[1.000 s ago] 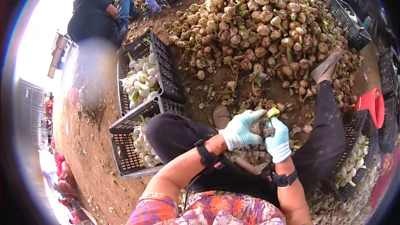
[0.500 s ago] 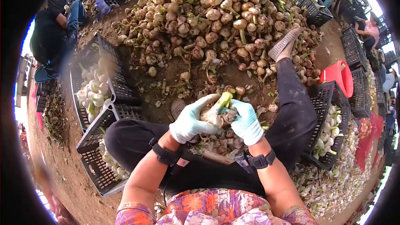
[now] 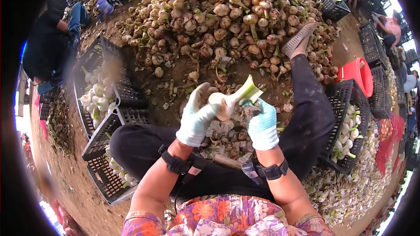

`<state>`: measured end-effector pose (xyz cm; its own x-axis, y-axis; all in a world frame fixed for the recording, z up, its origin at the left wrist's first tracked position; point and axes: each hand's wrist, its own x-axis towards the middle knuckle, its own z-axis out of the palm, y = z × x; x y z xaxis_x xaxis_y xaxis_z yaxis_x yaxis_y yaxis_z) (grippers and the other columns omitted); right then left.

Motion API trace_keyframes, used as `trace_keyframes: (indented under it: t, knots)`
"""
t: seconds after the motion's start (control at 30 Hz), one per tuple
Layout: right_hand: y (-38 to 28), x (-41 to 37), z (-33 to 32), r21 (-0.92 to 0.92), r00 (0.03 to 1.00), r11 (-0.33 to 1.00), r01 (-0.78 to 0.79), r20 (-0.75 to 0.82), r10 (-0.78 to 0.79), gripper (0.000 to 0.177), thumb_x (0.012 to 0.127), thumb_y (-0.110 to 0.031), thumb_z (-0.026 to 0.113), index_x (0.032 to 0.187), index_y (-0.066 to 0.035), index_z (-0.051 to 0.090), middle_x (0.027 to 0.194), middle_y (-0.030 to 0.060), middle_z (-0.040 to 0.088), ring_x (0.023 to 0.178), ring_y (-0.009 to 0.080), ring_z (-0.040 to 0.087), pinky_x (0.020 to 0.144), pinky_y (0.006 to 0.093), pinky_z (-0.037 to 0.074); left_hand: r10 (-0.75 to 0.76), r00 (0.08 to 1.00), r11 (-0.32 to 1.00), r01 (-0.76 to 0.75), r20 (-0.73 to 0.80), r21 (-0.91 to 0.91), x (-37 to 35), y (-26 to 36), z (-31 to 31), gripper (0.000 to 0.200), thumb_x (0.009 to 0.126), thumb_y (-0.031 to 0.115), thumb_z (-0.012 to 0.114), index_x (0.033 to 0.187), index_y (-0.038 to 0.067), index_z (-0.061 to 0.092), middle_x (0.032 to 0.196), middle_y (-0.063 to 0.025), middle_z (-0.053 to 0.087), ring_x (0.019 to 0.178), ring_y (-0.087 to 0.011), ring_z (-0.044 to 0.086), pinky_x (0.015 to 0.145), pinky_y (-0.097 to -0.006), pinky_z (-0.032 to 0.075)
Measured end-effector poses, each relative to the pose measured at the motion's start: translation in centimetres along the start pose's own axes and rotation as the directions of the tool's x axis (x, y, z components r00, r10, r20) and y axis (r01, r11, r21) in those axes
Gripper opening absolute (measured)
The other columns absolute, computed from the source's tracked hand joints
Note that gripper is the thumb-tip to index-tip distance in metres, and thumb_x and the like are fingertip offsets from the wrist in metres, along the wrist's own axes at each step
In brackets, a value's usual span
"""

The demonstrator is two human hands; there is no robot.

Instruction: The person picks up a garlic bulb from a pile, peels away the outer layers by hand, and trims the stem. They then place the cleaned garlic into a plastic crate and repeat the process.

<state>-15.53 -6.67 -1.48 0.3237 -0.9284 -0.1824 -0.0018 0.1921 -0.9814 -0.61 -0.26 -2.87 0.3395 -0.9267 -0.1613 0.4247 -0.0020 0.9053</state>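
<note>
A garlic bulb point(image 3: 222, 106), pale and partly peeled, with a thick green cut stem point(image 3: 248, 91), is between my hands above my lap. My left hand point(image 3: 195, 120), in a light blue-white glove, grips the bulb from the left, its thumb against the side. My right hand point(image 3: 264, 124), gloved alike, is closed at the stem's base on dark, dirty garlic skin point(image 3: 249, 112); its fingertips are partly hidden. Loose peelings point(image 3: 223, 142) lie in my lap below the hands, beside a wooden stick-like piece point(image 3: 226, 162).
A large heap of unpeeled garlic point(image 3: 210, 26) rises ahead. Black crates of cleaned garlic stand at left point(image 3: 124, 91) and right point(image 3: 339, 91), with a red bucket point(image 3: 356, 81) behind the right one. Other people sit at the left point(image 3: 48, 43) and far right point(image 3: 390, 28).
The garlic has tipped so its stem points up and right. My right hand has moved slightly right and down, and more pale bulb shows between the hands.
</note>
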Motion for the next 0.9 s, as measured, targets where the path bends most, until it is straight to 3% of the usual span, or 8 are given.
trace_keyframes:
  t: [0.1,0.23,0.3,0.5,0.57,0.67,0.7,0.9]
  knots:
    - [0.1,-0.6,0.4,-0.037,0.989,0.989,0.145,0.047,-0.143,0.020,0.080,0.004,0.043,0.093,0.006,0.058,0.081,0.0027,0.061,0.071,0.0070,0.053,0.064,0.0202,0.043,-0.507,0.862,0.758,0.455,0.016,-0.468,0.9,-0.2,-0.7,0.047,0.088,0.043,0.040,0.118,0.007,0.044,0.104,-0.0089,0.056,0.090,-0.0255,0.054,0.072,-0.0363,0.047]
    - [0.1,-0.8,0.4,-0.126,0.995,0.990,0.060,0.081,-0.050,0.022,0.080,0.006,0.043,0.097,0.005,0.057,0.077,0.0025,0.058,0.069,0.0053,0.053,0.062,0.0189,0.045,-0.415,0.908,0.854,0.367,-0.056,-0.368,0.7,-0.2,-0.2,0.042,0.088,0.038,0.047,0.115,0.005,0.047,0.100,-0.0086,0.057,0.088,-0.0211,0.055,0.071,-0.0343,0.049]
    - [0.6,-1.4,0.5,0.397,0.990,0.913,-0.099,0.128,0.052,0.031,0.077,0.012,0.035,0.098,0.003,0.056,0.080,0.0006,0.057,0.067,0.0042,0.053,0.060,0.0174,0.046,-0.155,0.987,0.984,0.150,-0.047,-0.095,0.5,0.1,0.2,0.039,0.082,0.023,0.060,0.113,0.001,0.048,0.094,-0.0079,0.059,0.087,-0.0173,0.057,0.073,-0.0304,0.049]
    - [6.1,1.7,-2.7,-0.565,0.997,0.822,0.069,0.071,-0.035,0.021,0.073,0.003,0.053,0.094,0.002,0.058,0.068,0.0088,0.060,0.063,0.0108,0.053,0.059,0.0239,0.044,-0.174,0.972,0.932,0.213,0.155,-0.293,-0.1,2.4,-0.9,0.055,0.070,0.024,0.069,0.113,-0.003,0.047,0.101,-0.0136,0.057,0.093,-0.0222,0.057,0.083,-0.0325,0.045]
    - [10.1,2.0,-3.4,-0.535,0.942,0.778,0.329,0.244,-0.230,0.033,0.073,0.006,0.050,0.105,-0.001,0.056,0.080,0.0091,0.062,0.070,0.0108,0.055,0.065,0.0227,0.045,-0.189,0.961,0.934,0.240,0.203,-0.266,-0.2,3.1,-1.1,0.059,0.069,0.023,0.069,0.115,-0.004,0.045,0.103,-0.0139,0.056,0.094,-0.0231,0.057,0.085,-0.0329,0.044]
    - [1.9,0.7,-2.6,-0.068,0.916,0.986,-0.150,0.366,0.165,0.045,0.075,0.012,0.045,0.117,-0.002,0.051,0.103,0.0057,0.060,0.081,0.0100,0.058,0.071,0.0200,0.045,-0.250,0.929,0.888,0.332,0.274,-0.317,0.2,2.5,-1.8,0.067,0.066,0.022,0.071,0.120,-0.004,0.041,0.108,-0.0143,0.054,0.095,-0.0240,0.057,0.085,-0.0329,0.044]
    - [0.8,0.5,-2.0,-0.093,0.918,0.979,0.179,0.373,-0.132,0.036,0.080,0.006,0.046,0.115,0.001,0.051,0.095,0.0028,0.062,0.076,0.0066,0.056,0.067,0.0186,0.045,-0.256,0.927,0.888,0.337,0.274,-0.313,0.2,2.5,-1.7,0.067,0.066,0.022,0.071,0.120,-0.004,0.041,0.108,-0.0143,0.054,0.095,-0.0240,0.057,0.085,-0.0329,0.044]
    - [-0.4,0.3,-1.4,0.075,0.813,0.997,0.027,0.579,-0.066,0.041,0.079,-0.030,0.064,0.102,0.004,0.059,0.082,0.0010,0.063,0.072,0.0044,0.053,0.064,0.0201,0.045,-0.272,0.848,0.822,0.450,0.454,-0.349,-0.2,2.7,-0.7,0.077,0.064,0.015,0.072,0.129,0.002,0.032,0.095,-0.0145,0.058,0.081,-0.0202,0.057,0.072,-0.0286,0.045]
